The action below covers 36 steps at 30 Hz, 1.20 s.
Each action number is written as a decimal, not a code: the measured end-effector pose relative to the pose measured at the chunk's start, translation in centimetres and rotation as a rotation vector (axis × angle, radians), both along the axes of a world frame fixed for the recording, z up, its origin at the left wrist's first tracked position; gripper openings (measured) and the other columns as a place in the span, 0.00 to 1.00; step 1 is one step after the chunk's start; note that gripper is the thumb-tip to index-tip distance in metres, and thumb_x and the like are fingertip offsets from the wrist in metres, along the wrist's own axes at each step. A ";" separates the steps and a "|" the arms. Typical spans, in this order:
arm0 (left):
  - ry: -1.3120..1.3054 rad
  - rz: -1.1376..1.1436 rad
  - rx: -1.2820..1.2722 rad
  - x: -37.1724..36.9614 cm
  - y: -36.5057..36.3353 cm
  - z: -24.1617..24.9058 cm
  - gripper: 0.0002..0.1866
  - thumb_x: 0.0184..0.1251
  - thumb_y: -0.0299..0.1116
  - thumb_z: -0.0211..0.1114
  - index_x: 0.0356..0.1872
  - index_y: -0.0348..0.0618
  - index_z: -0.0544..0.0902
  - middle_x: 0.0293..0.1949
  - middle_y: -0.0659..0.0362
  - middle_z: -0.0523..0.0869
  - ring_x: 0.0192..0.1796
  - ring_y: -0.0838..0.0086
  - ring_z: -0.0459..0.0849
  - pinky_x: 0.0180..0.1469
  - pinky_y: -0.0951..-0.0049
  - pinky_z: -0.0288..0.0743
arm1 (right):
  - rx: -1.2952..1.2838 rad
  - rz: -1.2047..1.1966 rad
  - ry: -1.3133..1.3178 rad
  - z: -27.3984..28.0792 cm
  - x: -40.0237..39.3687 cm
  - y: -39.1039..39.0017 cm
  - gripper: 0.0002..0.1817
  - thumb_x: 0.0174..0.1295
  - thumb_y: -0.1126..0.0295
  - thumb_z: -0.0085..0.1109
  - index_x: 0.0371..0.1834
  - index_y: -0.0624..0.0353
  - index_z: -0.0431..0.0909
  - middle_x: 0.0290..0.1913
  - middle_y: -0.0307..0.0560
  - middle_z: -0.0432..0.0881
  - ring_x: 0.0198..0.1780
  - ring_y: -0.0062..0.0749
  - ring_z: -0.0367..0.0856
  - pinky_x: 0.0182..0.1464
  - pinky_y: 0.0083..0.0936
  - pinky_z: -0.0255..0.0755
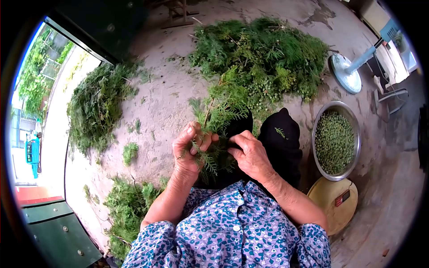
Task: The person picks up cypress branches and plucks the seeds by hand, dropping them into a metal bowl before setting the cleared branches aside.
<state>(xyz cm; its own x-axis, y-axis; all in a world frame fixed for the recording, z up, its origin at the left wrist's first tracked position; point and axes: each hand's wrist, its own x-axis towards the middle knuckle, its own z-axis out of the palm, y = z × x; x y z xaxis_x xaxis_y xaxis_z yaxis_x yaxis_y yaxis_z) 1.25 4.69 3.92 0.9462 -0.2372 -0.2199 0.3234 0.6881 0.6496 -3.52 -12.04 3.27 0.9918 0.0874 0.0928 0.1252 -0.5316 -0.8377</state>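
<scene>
In the head view my left hand (193, 142) is closed round the stem of a green conifer branch (221, 105), whose feathery sprigs spread upward and hang below the fingers. My right hand (251, 154) is beside the lower sprigs, its thumb and forefinger pinched together. Whatever lies between those fingertips is too small or hidden to make out. Right of my knees stands a metal basin (316, 154) holding many small green cones (334, 140).
A big heap of conifer branches (259, 53) lies ahead, with other piles (96, 107) (127, 210) to the left. A round yellowish board (326, 201) sits below the basin. A blue fan base (346, 73) stands at the far right. A small sprig (280, 132) rests on my dark trouser leg.
</scene>
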 end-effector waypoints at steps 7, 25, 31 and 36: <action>-0.132 -0.098 0.695 -0.6 -0.7 3.8 0.05 0.53 0.27 0.62 0.32 0.41 0.80 0.19 0.62 0.78 0.26 0.75 0.76 0.42 0.75 0.71 | 0.093 -0.019 0.025 0.5 0.3 -0.1 0.07 0.50 0.76 0.58 0.32 0.61 0.73 0.32 0.48 0.76 0.37 0.46 0.75 0.38 0.35 0.69; -0.490 -0.426 1.049 -0.7 -0.2 0.4 0.07 0.55 0.28 0.65 0.34 0.38 0.83 0.29 0.59 0.80 0.37 0.73 0.77 0.43 0.73 0.69 | 1.283 -0.226 0.459 1.6 0.9 -3.4 0.06 0.62 0.72 0.53 0.40 0.59 0.73 0.35 0.36 0.76 0.31 0.17 0.74 0.28 0.12 0.68; -0.416 -0.422 1.052 -0.8 -0.2 0.5 0.08 0.56 0.29 0.65 0.36 0.37 0.83 0.29 0.60 0.79 0.37 0.75 0.77 0.42 0.75 0.69 | 0.927 -0.090 0.445 -0.1 -0.8 -2.5 0.10 0.60 0.72 0.56 0.45 0.59 0.75 0.31 0.35 0.74 0.30 0.15 0.72 0.30 0.10 0.65; -0.413 -0.421 1.047 -0.9 -0.5 0.7 0.09 0.55 0.29 0.65 0.35 0.37 0.83 0.28 0.60 0.79 0.37 0.74 0.76 0.42 0.74 0.69 | 0.542 -0.029 0.212 0.1 0.1 -1.8 0.11 0.58 0.73 0.57 0.44 0.60 0.77 0.35 0.39 0.74 0.39 0.21 0.73 0.40 0.16 0.68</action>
<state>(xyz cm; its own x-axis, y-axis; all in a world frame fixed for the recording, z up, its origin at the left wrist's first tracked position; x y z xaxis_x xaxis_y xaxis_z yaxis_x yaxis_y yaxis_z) 0.35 4.20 4.60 0.8818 -0.4322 -0.1887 0.0316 -0.3450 0.9381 -3.37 -13.80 3.41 0.9950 0.0554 -0.0836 -0.0826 -0.0210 -0.9964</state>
